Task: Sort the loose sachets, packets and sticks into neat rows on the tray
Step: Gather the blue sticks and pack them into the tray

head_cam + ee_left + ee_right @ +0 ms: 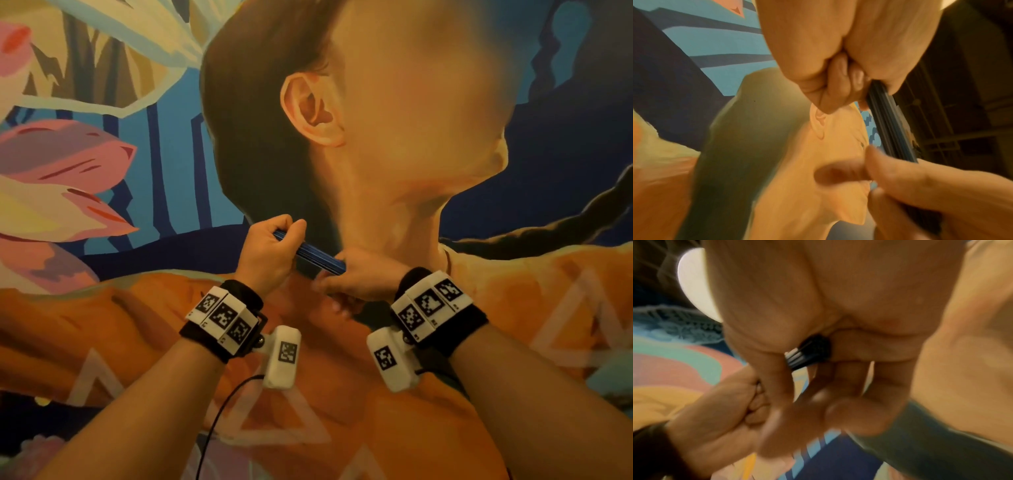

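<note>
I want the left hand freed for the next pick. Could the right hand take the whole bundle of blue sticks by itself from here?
Probably yes. The right hand already holds one end of the bundle of blue sticks, the left hand the other, and nothing lies between them. One end grip might let the sticks sag.

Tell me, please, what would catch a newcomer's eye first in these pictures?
First, the big painted mural filling the whole background: a figure's head in profile with pink petals to its left. Next, in front of it at the centre of the head view, the left hand and right hand hold a bundle of blue sticks between them, one at each end. No tray shows in any view.
</note>
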